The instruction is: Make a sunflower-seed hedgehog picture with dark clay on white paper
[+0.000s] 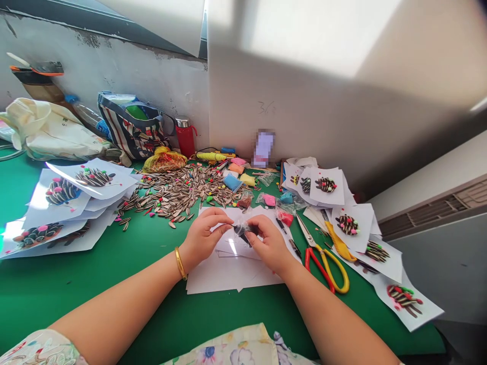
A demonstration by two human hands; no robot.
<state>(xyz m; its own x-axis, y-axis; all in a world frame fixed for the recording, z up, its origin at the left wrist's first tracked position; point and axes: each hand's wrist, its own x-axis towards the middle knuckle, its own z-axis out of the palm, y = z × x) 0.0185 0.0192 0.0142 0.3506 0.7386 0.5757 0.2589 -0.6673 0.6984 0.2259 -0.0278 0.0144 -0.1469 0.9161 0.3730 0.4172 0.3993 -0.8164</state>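
Note:
A small clear plastic packet with dark modelling clay is between my hands, above white paper sheets. My right hand is closed around the packet. My left hand pinches with thumb and forefinger at the packet's left edge, where a dark bit shows between the fingertips; whether that bit is clay or wrapper I cannot tell. Just beyond the hands lie a brown clay packet, a pink clay packet and a red clay packet.
Sunflower seeds spread across the green table. Scissors and a yellow-handled tool lie right. Sheets bearing seed hedgehogs are piled at left and right. A red bottle and striped bag stand behind.

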